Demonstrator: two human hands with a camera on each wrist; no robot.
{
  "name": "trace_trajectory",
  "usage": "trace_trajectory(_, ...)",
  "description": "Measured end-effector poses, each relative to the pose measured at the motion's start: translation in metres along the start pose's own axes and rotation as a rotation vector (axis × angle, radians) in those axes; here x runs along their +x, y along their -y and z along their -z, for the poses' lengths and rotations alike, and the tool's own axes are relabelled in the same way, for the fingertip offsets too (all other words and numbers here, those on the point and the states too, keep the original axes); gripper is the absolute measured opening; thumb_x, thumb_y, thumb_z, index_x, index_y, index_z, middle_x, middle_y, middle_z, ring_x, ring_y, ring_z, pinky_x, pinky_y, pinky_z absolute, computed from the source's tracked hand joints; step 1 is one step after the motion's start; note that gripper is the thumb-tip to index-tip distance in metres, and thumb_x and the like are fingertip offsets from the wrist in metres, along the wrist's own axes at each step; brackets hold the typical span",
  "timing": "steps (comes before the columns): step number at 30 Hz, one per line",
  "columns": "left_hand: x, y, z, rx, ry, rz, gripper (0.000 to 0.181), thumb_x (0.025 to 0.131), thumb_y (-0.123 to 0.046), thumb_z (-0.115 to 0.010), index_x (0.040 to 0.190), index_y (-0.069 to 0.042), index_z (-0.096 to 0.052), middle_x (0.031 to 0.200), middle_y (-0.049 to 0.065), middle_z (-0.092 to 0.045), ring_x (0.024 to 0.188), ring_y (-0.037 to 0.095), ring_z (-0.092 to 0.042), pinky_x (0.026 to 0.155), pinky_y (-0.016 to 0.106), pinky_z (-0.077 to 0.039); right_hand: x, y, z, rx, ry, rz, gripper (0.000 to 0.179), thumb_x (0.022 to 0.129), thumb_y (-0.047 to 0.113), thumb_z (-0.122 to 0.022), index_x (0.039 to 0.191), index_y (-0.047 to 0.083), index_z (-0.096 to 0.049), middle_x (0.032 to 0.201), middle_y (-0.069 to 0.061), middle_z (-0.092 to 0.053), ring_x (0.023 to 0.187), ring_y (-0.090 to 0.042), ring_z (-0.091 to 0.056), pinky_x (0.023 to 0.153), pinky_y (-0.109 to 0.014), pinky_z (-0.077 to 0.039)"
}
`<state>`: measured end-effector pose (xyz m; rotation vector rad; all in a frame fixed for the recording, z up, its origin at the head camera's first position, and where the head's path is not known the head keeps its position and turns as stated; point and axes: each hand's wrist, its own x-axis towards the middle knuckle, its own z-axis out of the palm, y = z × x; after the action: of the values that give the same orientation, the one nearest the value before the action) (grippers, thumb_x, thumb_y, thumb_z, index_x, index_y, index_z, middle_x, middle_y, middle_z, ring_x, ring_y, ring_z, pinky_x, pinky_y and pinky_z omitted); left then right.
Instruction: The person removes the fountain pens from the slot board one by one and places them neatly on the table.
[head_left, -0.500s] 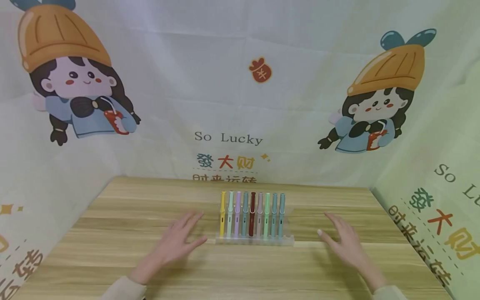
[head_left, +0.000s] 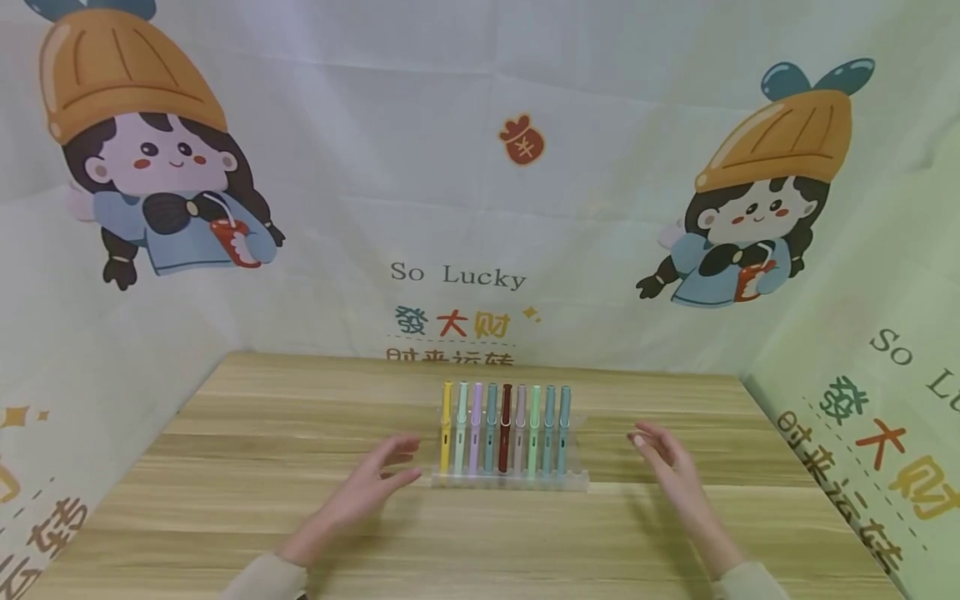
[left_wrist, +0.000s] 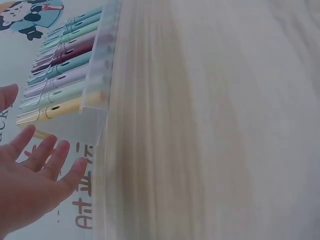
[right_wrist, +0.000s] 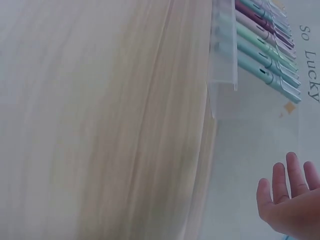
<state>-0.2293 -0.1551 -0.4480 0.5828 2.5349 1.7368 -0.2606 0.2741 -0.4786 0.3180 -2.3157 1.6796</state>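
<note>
A clear pen rack (head_left: 510, 482) stands on the wooden table, holding a row of several capped pens upright side by side. A yellow pen (head_left: 446, 429) is at the left end, a dark red pen (head_left: 505, 429) near the middle, and a teal pen (head_left: 564, 431) at the right end. My left hand (head_left: 369, 483) hovers left of the rack, its fingers spread and holding nothing. On the other side my right hand (head_left: 678, 475), also holding nothing, faces the rack from farther off with relaxed fingers. In the left wrist view, fingertips are near the yellow pen (left_wrist: 70, 107).
Bare wooden tabletop (head_left: 495, 550) lies in front of the rack. Behind the table hangs a pale printed cloth (head_left: 360, 167) with cartoon figures and lettering, which also runs along both sides.
Both hands have moved inward, closer to the rack's two ends. Their fingers bend slightly more than before. The pens and rack have stayed put.
</note>
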Motion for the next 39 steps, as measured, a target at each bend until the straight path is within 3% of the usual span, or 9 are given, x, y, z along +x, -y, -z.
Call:
trace_trajectory(3,0.002,0.003,-0.003,-0.038,0.016,0.020,0.048,0.083,-0.015,-0.059,0.123,0.004,-0.041,0.122,0.024,-0.043,0.110,0.037,-0.042,0.091,0.047,-0.033,0.004,-0.014,-0.007,0.059,0.002,-0.024,0.049,0.090,0.037,-0.047,0.124,0.002,-0.043,0.110,-0.005,-0.058,0.098,-0.008,-0.051,0.077,-0.019,-0.043)
trace_trajectory(9,0.008,0.005,-0.009,-0.073,0.048,0.060,0.048,0.083,-0.016,-0.059,0.122,0.006,-0.041,0.121,0.024,-0.043,0.109,0.038,-0.043,0.090,0.047,-0.035,0.002,0.005,-0.023,0.167,0.045,0.007,0.051,0.089,0.035,-0.049,0.123,-0.002,-0.043,0.108,-0.009,-0.059,0.096,-0.012,-0.054,0.078,-0.029,-0.046)
trace_trajectory(14,0.013,0.009,-0.013,-0.078,0.051,0.063,0.044,0.082,-0.011,-0.060,0.118,0.009,-0.043,0.115,0.025,-0.047,0.103,0.038,-0.047,0.084,0.042,-0.042,0.005,0.009,-0.038,0.229,0.059,-0.067,0.054,0.083,0.041,-0.055,0.120,0.003,-0.046,0.106,-0.005,-0.060,0.095,-0.011,-0.055,0.078,-0.028,-0.046)
trace_trajectory(16,0.015,0.011,-0.015,-0.084,0.055,0.068,0.042,0.082,-0.010,-0.060,0.116,0.010,-0.044,0.112,0.025,-0.049,0.100,0.037,-0.049,0.080,0.039,-0.045,0.006,0.014,-0.045,0.230,0.059,-0.126,0.053,0.082,0.040,-0.057,0.119,0.004,-0.047,0.105,-0.006,-0.061,0.096,-0.013,-0.056,0.080,-0.029,-0.045)
trace_trajectory(22,0.017,0.011,-0.017,-0.109,0.089,0.075,0.037,0.083,-0.005,-0.057,0.112,0.014,-0.044,0.107,0.028,-0.050,0.095,0.037,-0.051,0.075,0.037,-0.047,0.004,0.056,-0.064,0.217,0.056,-0.253,0.034,0.086,0.004,-0.048,0.119,-0.006,-0.044,0.110,-0.022,-0.055,0.100,-0.030,-0.052,0.086,-0.043,-0.041)
trace_trajectory(31,0.019,0.015,-0.021,-0.092,0.100,0.082,0.036,0.082,-0.005,-0.059,0.110,0.013,-0.047,0.102,0.022,-0.054,0.089,0.030,-0.053,0.071,0.034,-0.048,0.011,0.057,-0.080,0.167,0.021,-0.263,0.032,0.084,0.003,-0.054,0.115,-0.006,-0.049,0.101,-0.020,-0.058,0.088,-0.022,-0.057,0.076,-0.033,-0.044)
trace_trajectory(39,0.019,0.015,-0.021,-0.094,0.088,0.082,0.032,0.081,-0.003,-0.059,0.105,0.015,-0.048,0.096,0.021,-0.055,0.087,0.030,-0.054,0.071,0.034,-0.048,0.014,0.054,-0.086,0.144,0.028,-0.276,0.032,0.084,0.002,-0.053,0.114,-0.007,-0.047,0.096,-0.020,-0.060,0.087,-0.026,-0.056,0.078,-0.037,-0.046)
